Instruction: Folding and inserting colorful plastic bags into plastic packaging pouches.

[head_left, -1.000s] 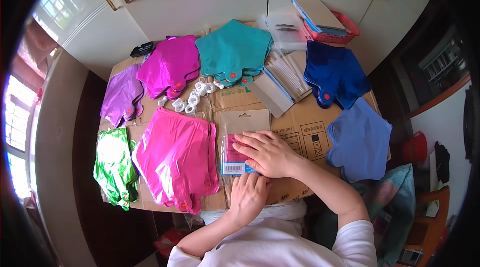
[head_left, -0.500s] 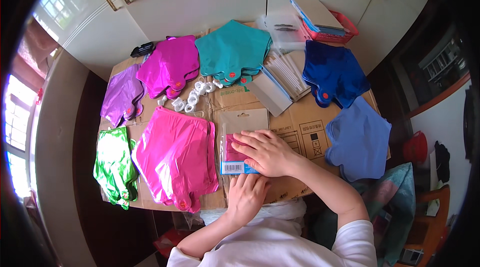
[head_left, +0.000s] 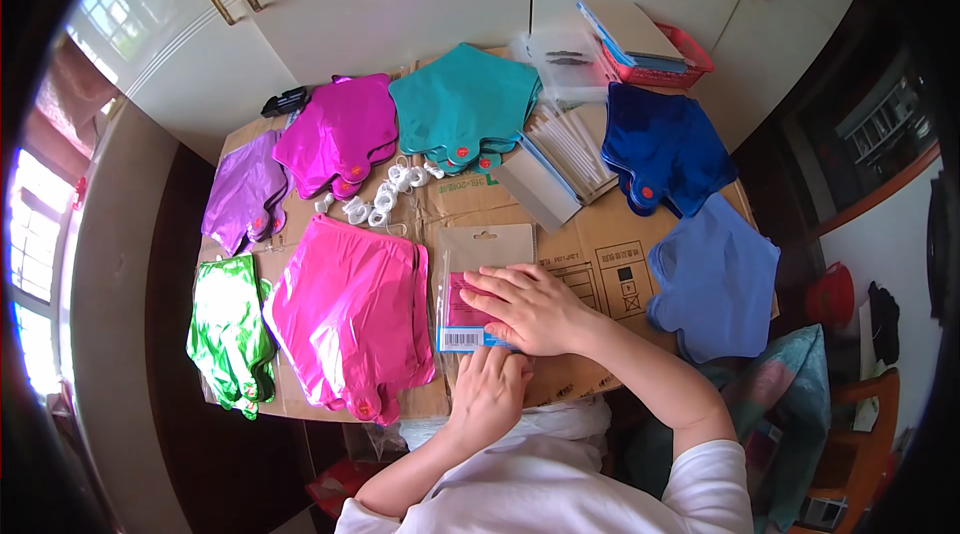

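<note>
A flat clear packet [head_left: 487,249] with a grey hang-hole card, pink foil inside and a blue-and-white barcode strip lies at the middle of the cardboard-covered table. My right hand [head_left: 530,309] rests flat across it, fingers stretched over the pink foil [head_left: 463,306]. Just below, my left hand [head_left: 490,396] is closed at the packet's near edge, its fingertips partly hidden. To the left is a big stack of shiny pink foil balloons [head_left: 350,319]; a light blue foil balloon stack [head_left: 715,279] lies to the right.
Around the cardboard [head_left: 465,199] lie green [head_left: 228,334], lilac [head_left: 243,189], magenta [head_left: 338,134], teal [head_left: 465,99] and dark blue [head_left: 665,144] foil stacks. White ribbon coils [head_left: 385,196], white sticks [head_left: 575,146] and a red basket [head_left: 690,59] stand farther back, before white cupboards [head_left: 410,9].
My left hand has shifted slightly left along the packet's near edge. The right hand stays flat on the packet; the whole view has moved only a little.
</note>
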The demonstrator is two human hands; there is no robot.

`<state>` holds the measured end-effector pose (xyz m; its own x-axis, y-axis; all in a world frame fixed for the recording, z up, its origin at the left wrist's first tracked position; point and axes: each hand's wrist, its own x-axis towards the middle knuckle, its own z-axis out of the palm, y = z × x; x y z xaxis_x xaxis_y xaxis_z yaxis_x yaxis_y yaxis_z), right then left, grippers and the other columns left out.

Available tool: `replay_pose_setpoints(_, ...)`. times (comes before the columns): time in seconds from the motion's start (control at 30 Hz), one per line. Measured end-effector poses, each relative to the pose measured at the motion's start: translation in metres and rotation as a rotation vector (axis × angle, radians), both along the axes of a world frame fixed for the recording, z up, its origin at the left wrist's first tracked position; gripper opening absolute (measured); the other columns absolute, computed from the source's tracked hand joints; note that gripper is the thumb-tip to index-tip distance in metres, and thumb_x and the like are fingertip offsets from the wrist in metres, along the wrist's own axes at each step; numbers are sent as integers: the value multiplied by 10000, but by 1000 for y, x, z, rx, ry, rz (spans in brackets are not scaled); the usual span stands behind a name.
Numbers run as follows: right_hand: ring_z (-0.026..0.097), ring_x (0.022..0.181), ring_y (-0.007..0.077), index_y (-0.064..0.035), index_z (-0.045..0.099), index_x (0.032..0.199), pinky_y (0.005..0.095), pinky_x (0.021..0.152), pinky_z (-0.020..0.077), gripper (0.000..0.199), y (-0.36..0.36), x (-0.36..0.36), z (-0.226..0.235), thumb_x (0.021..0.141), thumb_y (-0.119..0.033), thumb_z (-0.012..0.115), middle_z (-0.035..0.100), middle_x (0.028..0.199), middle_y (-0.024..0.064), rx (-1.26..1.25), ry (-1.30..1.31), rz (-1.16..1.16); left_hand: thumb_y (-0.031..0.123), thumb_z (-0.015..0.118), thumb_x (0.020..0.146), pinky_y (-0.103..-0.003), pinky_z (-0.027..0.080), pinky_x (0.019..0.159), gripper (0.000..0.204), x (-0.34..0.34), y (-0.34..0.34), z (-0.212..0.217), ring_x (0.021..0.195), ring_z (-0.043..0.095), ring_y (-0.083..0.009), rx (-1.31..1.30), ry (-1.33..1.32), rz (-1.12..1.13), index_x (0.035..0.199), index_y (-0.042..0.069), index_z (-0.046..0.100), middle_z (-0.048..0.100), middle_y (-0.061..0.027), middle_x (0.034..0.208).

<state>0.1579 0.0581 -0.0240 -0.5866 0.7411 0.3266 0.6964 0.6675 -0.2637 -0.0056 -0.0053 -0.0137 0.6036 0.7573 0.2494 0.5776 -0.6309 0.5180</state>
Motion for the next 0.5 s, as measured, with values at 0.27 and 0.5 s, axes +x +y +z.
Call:
replay_pose_setpoints(0.27,394,1303,176,-133,480,1337,371,1085,255,486,-3,2,1,900,-337,539,416,1426,39,-36,-16,50,-83,516,829,-454,358,959,209,-56,0,25,1063,558,-330,-216,-364,-89,946,43,398,551,-138,990)
replay_pose_setpoints(0.5,303,1368,198,-118,461,1347,397,1127,225,475,-27,4,14,918,-310,526,350,1470,62,-131,-119,127,-14,366,950,-246,386,608,44,-114,-11,18,627,415,-120,-378,-803,100,950,25,344,446,-64,772)
